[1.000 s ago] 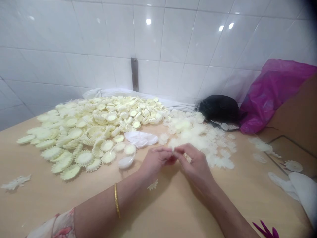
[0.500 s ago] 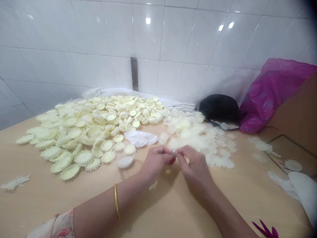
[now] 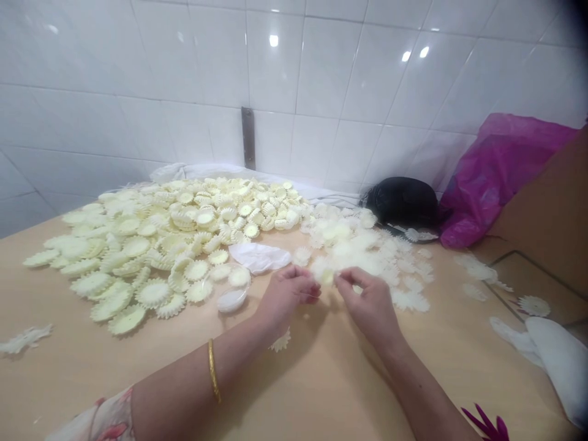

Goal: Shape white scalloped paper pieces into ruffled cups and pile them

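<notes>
Two hands up, a pale flower cutout (image 3: 326, 277) sitting right between your fingertips.
Your left hand (image 3: 285, 295) and right hand (image 3: 370, 304) are curled; any actual grip is hard to make out.

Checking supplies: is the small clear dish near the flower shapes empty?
Not empty: white stuff shows through the small clear dish, filling its lower part. What the stuff is, I cannot tell.

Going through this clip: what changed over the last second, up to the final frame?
The left hand and right hand met at the fingertips earlier and have now drawn apart, the left going left and the right going right. A small pale flower shape shows between them; whether either hand holds it cannot be told. The ridged discs and the pile of pale cut flowers stayed as they were.
</notes>
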`<state>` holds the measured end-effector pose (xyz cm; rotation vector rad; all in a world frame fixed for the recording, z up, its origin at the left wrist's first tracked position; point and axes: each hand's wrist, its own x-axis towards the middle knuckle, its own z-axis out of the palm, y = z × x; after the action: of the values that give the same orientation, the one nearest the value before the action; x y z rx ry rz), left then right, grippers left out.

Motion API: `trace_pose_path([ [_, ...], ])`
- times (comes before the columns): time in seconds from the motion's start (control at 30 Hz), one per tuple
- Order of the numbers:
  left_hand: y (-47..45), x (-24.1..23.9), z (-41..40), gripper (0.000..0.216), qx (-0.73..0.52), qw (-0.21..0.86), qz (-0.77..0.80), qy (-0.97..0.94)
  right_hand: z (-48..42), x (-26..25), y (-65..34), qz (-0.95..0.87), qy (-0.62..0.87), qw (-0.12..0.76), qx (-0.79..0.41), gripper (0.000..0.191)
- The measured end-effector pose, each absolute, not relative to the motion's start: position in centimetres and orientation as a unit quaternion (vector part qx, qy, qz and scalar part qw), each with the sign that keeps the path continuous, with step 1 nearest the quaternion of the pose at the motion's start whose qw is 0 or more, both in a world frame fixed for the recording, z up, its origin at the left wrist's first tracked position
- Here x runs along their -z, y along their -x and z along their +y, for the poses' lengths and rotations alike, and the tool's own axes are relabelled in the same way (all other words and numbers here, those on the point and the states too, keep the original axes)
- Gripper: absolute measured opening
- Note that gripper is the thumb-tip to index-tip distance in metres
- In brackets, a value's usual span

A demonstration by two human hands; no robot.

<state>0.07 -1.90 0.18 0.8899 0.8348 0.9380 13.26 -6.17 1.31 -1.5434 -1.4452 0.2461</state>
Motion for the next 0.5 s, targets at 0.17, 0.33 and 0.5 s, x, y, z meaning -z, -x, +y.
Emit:
trace_pose_path([
  [0.17, 0.05, 0.12, -1.92, 0.025, -0.389, 0.736, 0.379, -0.403, -6.24, -1.18, -12.96, -0.623, 0.615, 0.474, -0.088, 0.016],
  [0.33, -0.17, 0.09, -2.18, 0.025, -0.38, 0.725, 0.401, -0.411, -6.42, -1.19, -12.68, -0.664, 0.584, 0.458, -0.093, 0.015],
  [0.5, -0.38, 0.14, -2.19, 0.014, -0.401, 0.697, 0.424, -0.417, -6.46, -1.5, -12.68, -0.638, 0.604, 0.453, -0.152, 0.017],
])
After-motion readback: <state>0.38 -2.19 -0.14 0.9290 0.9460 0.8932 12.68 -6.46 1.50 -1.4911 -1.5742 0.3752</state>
